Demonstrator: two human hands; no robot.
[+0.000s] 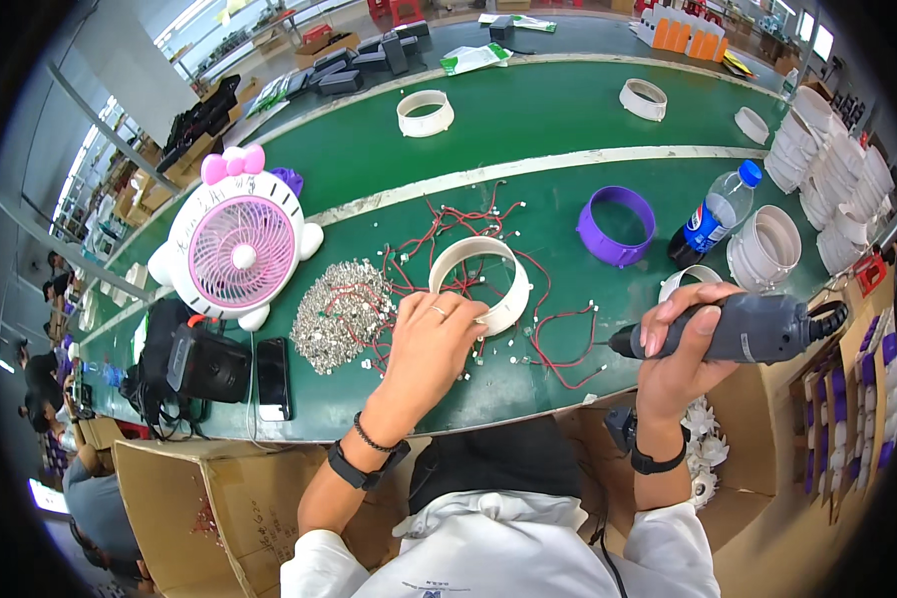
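My left hand (432,344) is closed at the near left side of a white plastic ring (509,308). Its fingertips reach over the rim into the ring, and whether they also pinch something small is hidden. In my right hand (684,346) is a dark grey electric screwdriver (757,329), its thin bit pointing left toward the ring and apart from it. Red wires (539,344) with small white connectors lie around and under the ring. Left of my left hand spreads a pile of small metal screws (334,317).
A purple ring (616,245), a cola bottle (716,214) and stacked white rings (764,249) stand to the right. At left are a pink-and-white fan (242,249), a black phone (274,379) and a black device (209,364). Cardboard boxes (174,498) sit below the green table's edge.
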